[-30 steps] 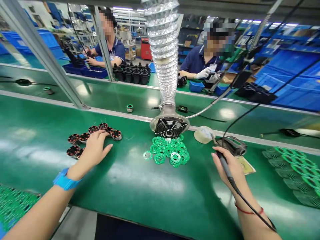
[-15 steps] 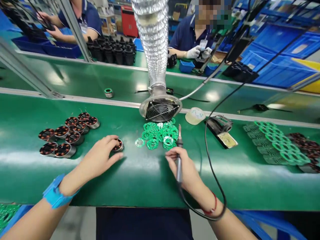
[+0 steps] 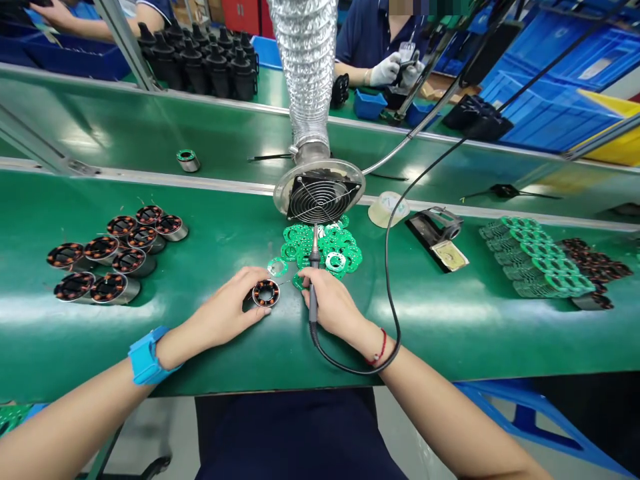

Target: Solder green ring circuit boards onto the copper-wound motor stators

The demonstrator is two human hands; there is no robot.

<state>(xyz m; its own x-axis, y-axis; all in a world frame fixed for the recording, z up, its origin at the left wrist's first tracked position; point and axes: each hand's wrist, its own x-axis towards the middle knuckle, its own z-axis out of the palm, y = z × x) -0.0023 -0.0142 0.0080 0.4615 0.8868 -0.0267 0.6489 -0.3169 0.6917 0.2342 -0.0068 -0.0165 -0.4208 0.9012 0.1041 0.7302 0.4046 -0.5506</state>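
My left hand [image 3: 227, 307] is closed around the side of a motor stator [image 3: 274, 297], a metal cup with copper windings, which stands on the green bench. In my right hand [image 3: 334, 301] is a soldering iron [image 3: 313, 300], its tip pointing away from me toward the fume fan. The fingertips of that hand also touch a green ring-shaped circuit board [image 3: 299, 281]; whether they pinch it cannot be made out. Just beyond both hands lies a pile of green ring boards [image 3: 345, 243], with one loose ring [image 3: 277, 267] near the stator.
Several stators [image 3: 107, 288] stand at the left. A fume extractor fan [image 3: 320, 199] hangs over the pile. At the right are a tape roll [image 3: 389, 210], an iron stand with sponge [image 3: 450, 255] and stacked green boards [image 3: 545, 260]. The iron's cable [image 3: 387, 267] loops beside my right arm.
My left hand has closed on the stator and shifted it right, toward me. My right hand has moved left with the soldering iron, to a ring board by the pile. The view has tilted down.
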